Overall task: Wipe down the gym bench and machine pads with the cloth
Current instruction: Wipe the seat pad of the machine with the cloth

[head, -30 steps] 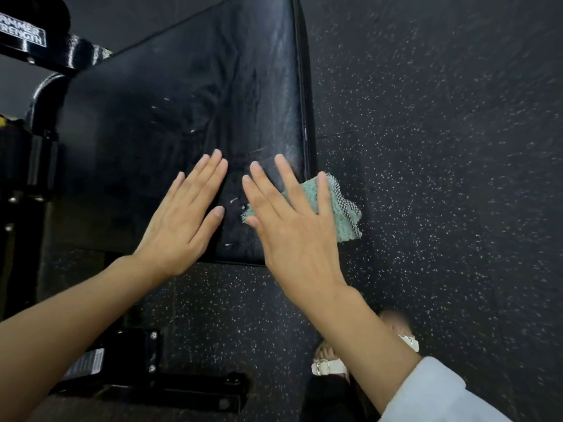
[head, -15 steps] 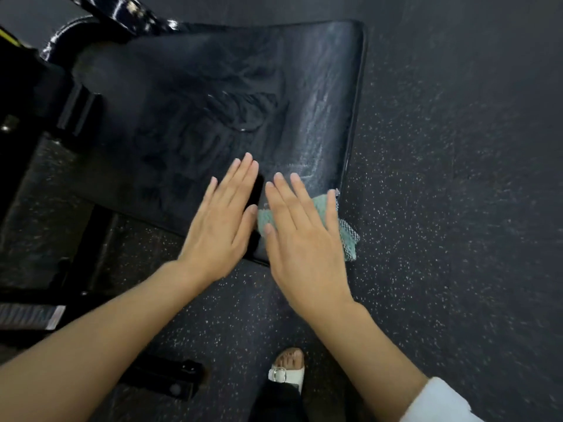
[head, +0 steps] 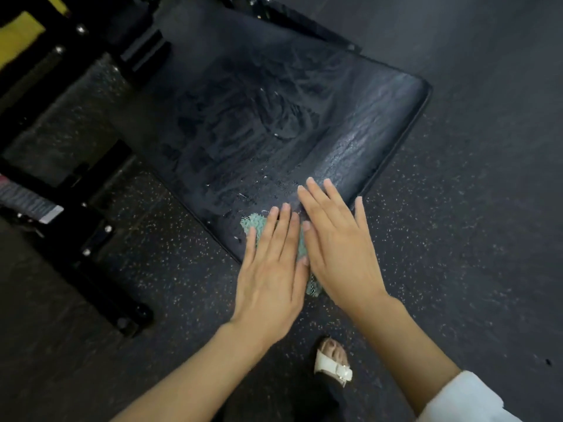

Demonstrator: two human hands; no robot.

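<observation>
At the far left of the frame the black machine frame (head: 91, 226) runs from the upper left down to a bolted foot low on the left, with a strip of yellow at the top left corner; a shin or the sandalled foot (head: 333, 362) could catch on that foot if the person steps round the pad without looking. Just right of it, filling the middle and upper middle, the black pad (head: 274, 117) lies tilted in the picture, its surface streaked with damp swirls and small beads of wet, so it looks partly wiped; the glossy band toward its right edge may be slick. At lower centre the left hand (head: 268, 269) lies flat, fingers straight and close together, pressing the green cloth (head: 256, 225) onto the pad's near corner. The cloth shows only as a patch above the fingers and a scrap between the two hands, part of it hanging off the pad's edge. Since neither hand grips it, it is merely pinned under a palm, and a stroke toward the edge could push it off the corner onto the speckled floor (head: 472, 239), where it would pick up grit. To the right, the right hand (head: 338, 239) is also flat and spread, fingertips on the pad, touching the left hand at the thumb side; I cannot tell whether it rests on the cloth at all. With weight leaning on two flat palms at a wet corner, a slip off the edge seems the likeliest mishap.
</observation>
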